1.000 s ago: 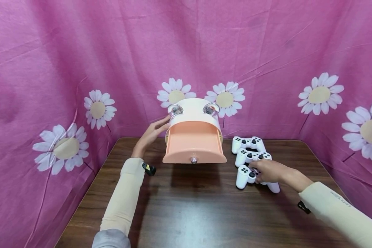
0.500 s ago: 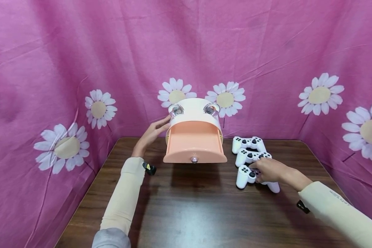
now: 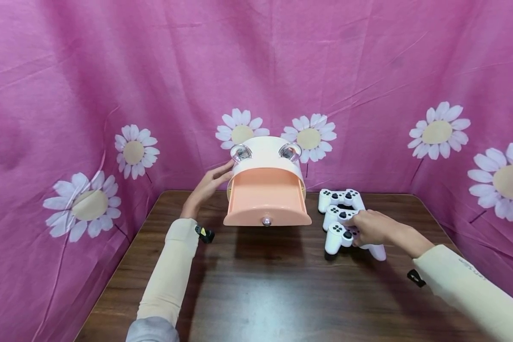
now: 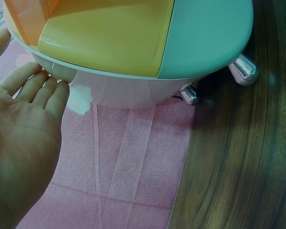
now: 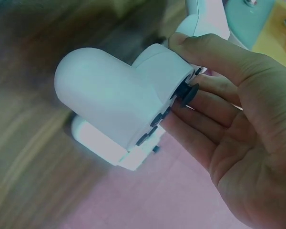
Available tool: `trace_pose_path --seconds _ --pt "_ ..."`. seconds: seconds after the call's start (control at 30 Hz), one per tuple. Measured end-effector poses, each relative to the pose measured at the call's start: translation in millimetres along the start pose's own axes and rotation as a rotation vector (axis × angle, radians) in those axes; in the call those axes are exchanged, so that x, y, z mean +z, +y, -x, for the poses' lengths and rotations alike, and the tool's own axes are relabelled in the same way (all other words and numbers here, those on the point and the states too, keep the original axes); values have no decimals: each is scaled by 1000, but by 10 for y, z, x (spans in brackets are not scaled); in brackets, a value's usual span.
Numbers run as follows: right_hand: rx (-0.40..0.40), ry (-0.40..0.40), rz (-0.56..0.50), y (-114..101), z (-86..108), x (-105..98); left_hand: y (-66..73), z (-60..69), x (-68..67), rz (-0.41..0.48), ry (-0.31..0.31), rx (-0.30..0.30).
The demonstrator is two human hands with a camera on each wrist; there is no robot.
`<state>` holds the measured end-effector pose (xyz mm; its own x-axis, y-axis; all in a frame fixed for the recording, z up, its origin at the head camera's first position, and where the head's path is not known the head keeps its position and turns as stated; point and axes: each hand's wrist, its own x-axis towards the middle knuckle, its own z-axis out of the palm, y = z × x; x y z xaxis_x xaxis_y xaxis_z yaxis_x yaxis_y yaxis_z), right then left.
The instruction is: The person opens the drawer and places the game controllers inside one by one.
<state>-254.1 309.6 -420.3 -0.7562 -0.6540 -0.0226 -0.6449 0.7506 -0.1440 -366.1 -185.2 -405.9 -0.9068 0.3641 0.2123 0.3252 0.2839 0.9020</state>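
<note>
White plastic game controllers stand in a row toward the right of a dark wooden table [image 3: 261,289]. The person's right hand [image 3: 376,228] pinches the nearest controller [image 3: 335,239] by its middle, thumb on one side and fingers on the other; a shadow beneath the left grip shows it raised just above the wood. Just behind it are the middle controller [image 3: 330,217] and the far controller [image 3: 324,201], the latter nearest the pink curtain [image 3: 188,71] printed with daisies [image 3: 90,205].

Left of the controllers is a rounded white desktop drawer cabinet [image 3: 265,153] with two shiny eye-like pieces on top. Its peach drawer [image 3: 267,190] is pulled out toward the person, silver knob [image 3: 267,221] in front. The left hand [image 3: 207,187] rests its nearly straight fingers against the cabinet's side, gripping nothing. Its wrist view also shows a yellow drawer [image 4: 109,38], a teal drawer [image 4: 209,38] and silver legs [image 4: 244,70].
</note>
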Motion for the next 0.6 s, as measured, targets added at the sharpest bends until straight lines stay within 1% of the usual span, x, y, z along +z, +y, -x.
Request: trace_pose_path --seconds 0.2,0.4,0.6 --pt "-1 6 54 -40 -25 -193 -11 -1 -5 5 -4 4" --pt "-1 10 65 -104 -52 -368 -20 -18 -13 10 -13 -15" --pt "4 17 82 -149 -88 -541 21 1 -11 2 -20 -23"
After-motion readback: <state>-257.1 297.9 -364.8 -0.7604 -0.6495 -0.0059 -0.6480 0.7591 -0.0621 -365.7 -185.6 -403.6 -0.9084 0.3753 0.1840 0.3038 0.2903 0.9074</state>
